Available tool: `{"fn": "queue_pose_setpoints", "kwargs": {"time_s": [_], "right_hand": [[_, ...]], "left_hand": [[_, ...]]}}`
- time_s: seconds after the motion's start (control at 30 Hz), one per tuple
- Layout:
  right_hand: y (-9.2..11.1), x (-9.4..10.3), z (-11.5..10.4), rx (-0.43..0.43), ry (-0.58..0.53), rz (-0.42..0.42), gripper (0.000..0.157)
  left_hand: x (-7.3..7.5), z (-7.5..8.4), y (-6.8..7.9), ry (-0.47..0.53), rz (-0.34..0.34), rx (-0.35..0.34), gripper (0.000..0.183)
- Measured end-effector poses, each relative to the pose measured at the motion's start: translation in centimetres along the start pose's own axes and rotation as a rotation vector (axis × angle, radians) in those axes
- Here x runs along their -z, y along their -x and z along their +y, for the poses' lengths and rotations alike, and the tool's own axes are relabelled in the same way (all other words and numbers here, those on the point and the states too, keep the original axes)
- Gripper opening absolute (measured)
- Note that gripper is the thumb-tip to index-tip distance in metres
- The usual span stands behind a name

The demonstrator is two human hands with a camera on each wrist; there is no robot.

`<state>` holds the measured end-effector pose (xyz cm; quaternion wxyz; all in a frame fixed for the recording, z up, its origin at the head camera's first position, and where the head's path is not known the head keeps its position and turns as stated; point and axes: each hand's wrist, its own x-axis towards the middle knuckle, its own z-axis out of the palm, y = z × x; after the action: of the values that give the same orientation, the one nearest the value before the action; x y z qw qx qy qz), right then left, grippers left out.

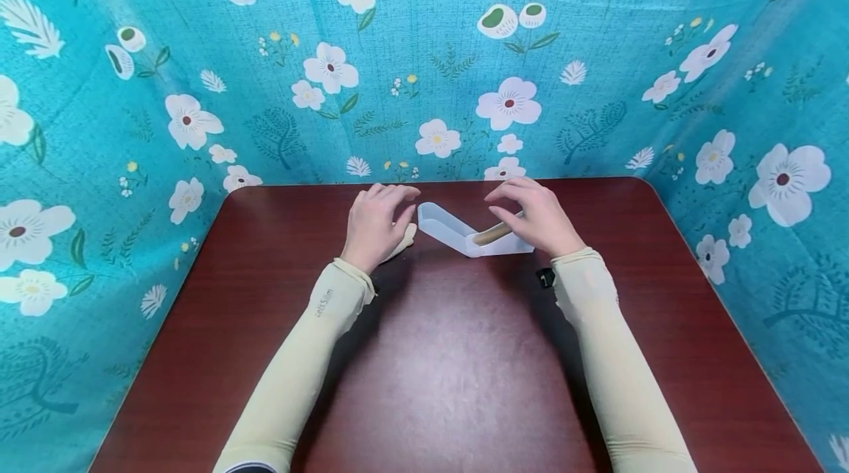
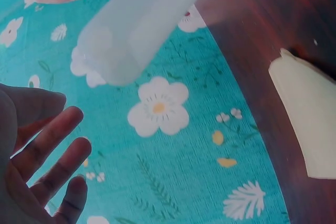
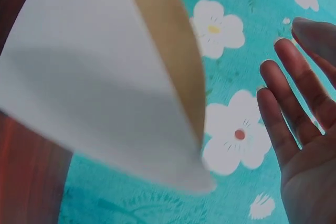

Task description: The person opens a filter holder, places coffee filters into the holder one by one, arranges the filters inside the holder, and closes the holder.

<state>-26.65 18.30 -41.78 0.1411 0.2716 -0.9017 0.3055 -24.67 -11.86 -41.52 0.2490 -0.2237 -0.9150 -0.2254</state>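
Note:
A pale, translucent hinged case (image 1: pixel 451 231) stands spread in a V shape at the back of the table. Inside its right half lies a long brown piece (image 1: pixel 492 234), whose kind is not clear. My left hand (image 1: pixel 373 226) hovers beside the left end of the case, fingers relaxed and nothing in its grasp. Over the right end, my right hand (image 1: pixel 539 216) hides part of the case; in the right wrist view its fingers (image 3: pixel 286 103) are loosely extended and apart from the white wall (image 3: pixel 89 87). A flat cream-coloured item (image 2: pixel 310 119) lies beneath my left hand.
The dark red-brown table (image 1: pixel 431 362) has its back edge just behind the case. A teal floral cloth (image 1: pixel 398 75) hangs around the back and both sides.

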Motion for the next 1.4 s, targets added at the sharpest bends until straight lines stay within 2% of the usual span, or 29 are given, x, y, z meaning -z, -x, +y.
{"fn": "queue_pose_setpoints", "kwargs": {"time_s": [0.37,0.63,0.8,0.93,1.17,1.3,1.4], "right_hand": [[-2.9,-2.1,-3.2,0.144,-0.002,-0.009,0.019],[-4.5,-4.0,-5.9,0.178,-0.027,-0.065,0.021],[-5.2,-5.1,-7.2,0.196,-0.025,-0.073,0.022],[-5.8,-6.2,-8.1,0.212,-0.009,-0.071,0.022],[-6.5,-8.6,-9.2,0.227,0.029,-0.086,0.022],[-6.9,-9.4,-9.8,0.226,0.051,-0.113,0.022],[-6.9,-9.7,-10.1,0.22,0.06,-0.13,0.023]], "left_hand": [[1.3,-3.2,1.5,-0.031,-0.007,0.079,0.024],[1.7,-5.8,3.2,-0.083,-0.054,0.166,0.027],[1.8,-6.7,4.2,-0.117,-0.136,0.199,0.029],[1.5,-7.3,4.8,-0.129,-0.246,0.24,0.034],[-0.4,-8.0,5.9,-0.138,-0.423,0.311,0.047],[-1.4,-8.3,6.4,-0.131,-0.471,0.383,0.057],[-2.4,-8.5,6.5,-0.12,-0.475,0.451,0.063]]}}
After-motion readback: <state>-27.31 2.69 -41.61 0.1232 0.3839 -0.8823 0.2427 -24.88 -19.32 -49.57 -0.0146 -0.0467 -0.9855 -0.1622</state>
